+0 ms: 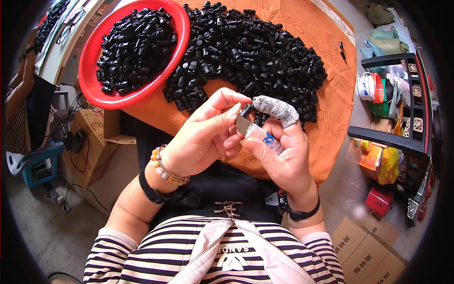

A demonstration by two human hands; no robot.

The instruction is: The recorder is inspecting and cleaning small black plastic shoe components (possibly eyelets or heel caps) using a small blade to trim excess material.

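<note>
Between the thumb and fingertips of my left hand (201, 130) is a small black plastic cord lock (246, 110). My right hand (288, 156) grips a short flat metal blade (243, 124). The blade's lower part is bound in a white wrap (265, 138) with blue print, under my right thumb. A grey knitted sleeve (276, 109) covers my right index finger, which bends over toward the cord lock. Blade and cord lock meet or nearly meet; I cannot tell which. Just beyond my hands spreads a heap of similar black cord locks (255, 57).
A red basin (87, 75) full of black pieces stands at the far left on the orange cloth (331, 118). A cardboard box (90, 146) is beside the table at left. At right are a dark shelf rack (385, 139) and cartons (364, 251). Another person's arm (23, 75) shows far left.
</note>
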